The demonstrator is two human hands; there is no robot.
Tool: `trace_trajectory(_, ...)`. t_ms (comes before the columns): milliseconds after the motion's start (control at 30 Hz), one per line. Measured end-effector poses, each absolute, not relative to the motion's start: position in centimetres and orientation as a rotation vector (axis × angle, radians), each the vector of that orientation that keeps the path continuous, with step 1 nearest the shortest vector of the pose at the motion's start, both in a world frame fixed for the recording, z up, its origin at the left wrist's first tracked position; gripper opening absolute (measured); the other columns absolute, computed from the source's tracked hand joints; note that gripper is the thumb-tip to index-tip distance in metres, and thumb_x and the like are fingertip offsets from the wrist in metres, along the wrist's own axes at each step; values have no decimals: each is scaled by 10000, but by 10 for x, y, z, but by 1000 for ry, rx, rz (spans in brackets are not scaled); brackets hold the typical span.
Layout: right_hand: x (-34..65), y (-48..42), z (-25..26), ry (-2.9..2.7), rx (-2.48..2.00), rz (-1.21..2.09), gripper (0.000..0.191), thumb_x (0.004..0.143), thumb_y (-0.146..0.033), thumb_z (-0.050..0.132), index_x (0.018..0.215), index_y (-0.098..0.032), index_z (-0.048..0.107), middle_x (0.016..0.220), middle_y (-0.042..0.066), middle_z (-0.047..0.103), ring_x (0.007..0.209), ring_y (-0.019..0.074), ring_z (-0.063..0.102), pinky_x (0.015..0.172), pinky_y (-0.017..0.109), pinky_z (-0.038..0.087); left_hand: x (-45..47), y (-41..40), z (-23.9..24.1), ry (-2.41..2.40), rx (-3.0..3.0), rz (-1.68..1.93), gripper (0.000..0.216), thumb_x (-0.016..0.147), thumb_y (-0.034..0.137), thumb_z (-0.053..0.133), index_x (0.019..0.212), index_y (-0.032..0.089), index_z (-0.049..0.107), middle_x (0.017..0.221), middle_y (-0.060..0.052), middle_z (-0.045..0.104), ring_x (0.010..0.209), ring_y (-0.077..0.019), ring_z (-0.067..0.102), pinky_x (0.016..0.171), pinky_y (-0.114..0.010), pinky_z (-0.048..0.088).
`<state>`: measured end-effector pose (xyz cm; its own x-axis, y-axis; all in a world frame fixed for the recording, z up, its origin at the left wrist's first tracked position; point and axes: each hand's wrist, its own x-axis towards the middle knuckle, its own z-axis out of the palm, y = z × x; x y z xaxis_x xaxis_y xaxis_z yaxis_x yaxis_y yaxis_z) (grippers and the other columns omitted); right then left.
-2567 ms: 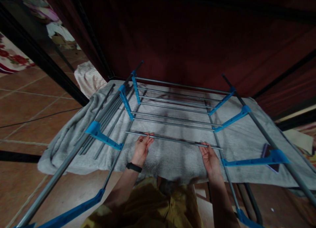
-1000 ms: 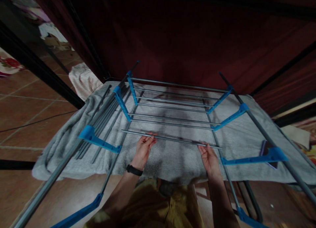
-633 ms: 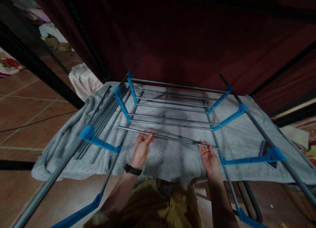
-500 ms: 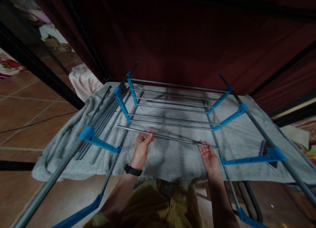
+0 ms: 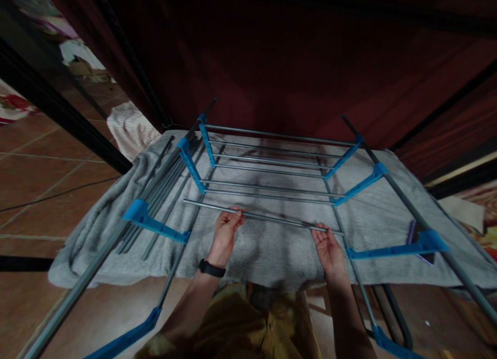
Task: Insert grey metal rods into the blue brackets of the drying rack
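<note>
The left hand [image 5: 227, 229] is pinching a thin rod [image 5: 279, 220] between thumb and fingers, and the right hand [image 5: 326, 245] is gripping it near the other end. That rod is spanning the gap between the rack's blue brackets [image 5: 157, 224], just nearer the person than the rungs [image 5: 272, 188]. Can't tell from here if its right end is touching anything. Loose rods [image 5: 165, 196] are lying left, on the blanket [image 5: 256, 255].
</note>
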<state>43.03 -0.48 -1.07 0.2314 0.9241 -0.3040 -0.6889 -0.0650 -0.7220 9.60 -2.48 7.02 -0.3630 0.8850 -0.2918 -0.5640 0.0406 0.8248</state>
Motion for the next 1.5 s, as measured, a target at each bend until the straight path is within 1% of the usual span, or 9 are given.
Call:
trace_trajectory(267,431,-3,-13,-311,-887,1391,108,847,-276,683,944,-232,699,1049,15,737,1068,149,677,1096,378,461,91,-23,52,1163,270,1565,332,585,299,872,809,185,654,831,-16,715,758,-138,667,740,-262,496)
trace_trajectory(400,431,-3,-11,-318,-866,1395,127,850,-274,679,970,-242,701,1055,9,741,1072,152,679,1088,387,468,91,-23,48,1168,266,1557,279,615,281,856,728,196,616,735,24,677,716,-116,666,736,-243,504)
trace_trajectory(533,429,-3,-10,-295,-833,1411,125,840,-285,694,957,-242,702,1071,-1,738,1093,135,668,1102,348,448,90,-22,47,1176,205,1554,317,602,234,862,667,191,555,695,40,667,698,-110,677,748,-241,525)
trace_trajectory(767,426,-3,-7,-273,-805,1341,205,882,-373,633,1027,-244,697,1157,25,718,1149,162,644,1110,394,434,91,-20,49,1203,78,1518,357,640,155,823,631,184,468,622,45,657,667,-112,692,740,-239,553)
trace_trajectory(867,425,-2,-5,-244,-809,1332,220,907,-364,593,1068,-247,687,1178,33,711,1165,160,635,1111,403,429,93,-20,51,1220,43,1521,359,639,130,813,631,180,457,600,39,649,648,-114,689,727,-236,557)
trace_trajectory(1100,423,0,-5,-233,-789,1318,211,896,-380,612,1048,-251,680,1101,34,732,1131,165,654,1101,403,437,100,-20,54,1255,25,1481,276,679,121,770,633,171,503,559,31,620,601,-110,668,629,-195,536)
trace_trajectory(1233,423,0,-5,-233,-801,1308,199,892,-380,620,1035,-253,677,1095,22,732,1117,156,659,1085,387,452,100,-20,51,1258,5,1480,234,690,98,752,650,162,530,601,18,652,620,-117,680,623,-197,540)
trace_trajectory(1367,423,1,-6,-237,-815,1298,185,896,-376,617,1022,-253,674,1090,20,732,1109,154,661,1069,386,467,99,-20,48,1275,-16,1474,196,709,83,729,649,153,556,576,17,641,602,-113,673,590,-183,531)
trace_trajectory(1500,423,0,-6,-242,-819,1285,194,900,-371,615,1036,-248,677,1085,24,734,1093,152,668,1061,384,475,101,-21,48,1279,-16,1457,120,739,66,704,703,138,615,591,21,648,588,-99,667,580,-170,527)
